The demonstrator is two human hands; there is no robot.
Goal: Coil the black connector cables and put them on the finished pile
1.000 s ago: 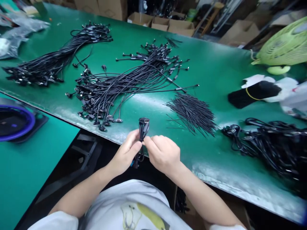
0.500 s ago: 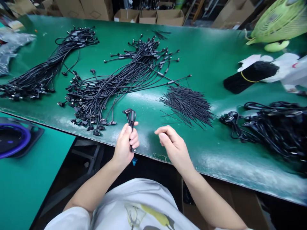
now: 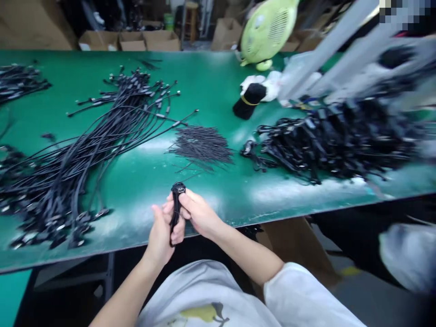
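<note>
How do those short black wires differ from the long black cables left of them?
The short wires are far shorter and thinner than the long cables. The short wires show no clear plugs, while the long cables end in small connectors. The short wires form a compact fan; the long cables sprawl widely. Both are black and lie on the green bench.

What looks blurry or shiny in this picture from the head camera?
In the head view, the heap of black cables at right is smeared by blur, glare whitens the green tabletop mat near the front edge, and the looped black cable held at centre stays fairly sharp.
</note>
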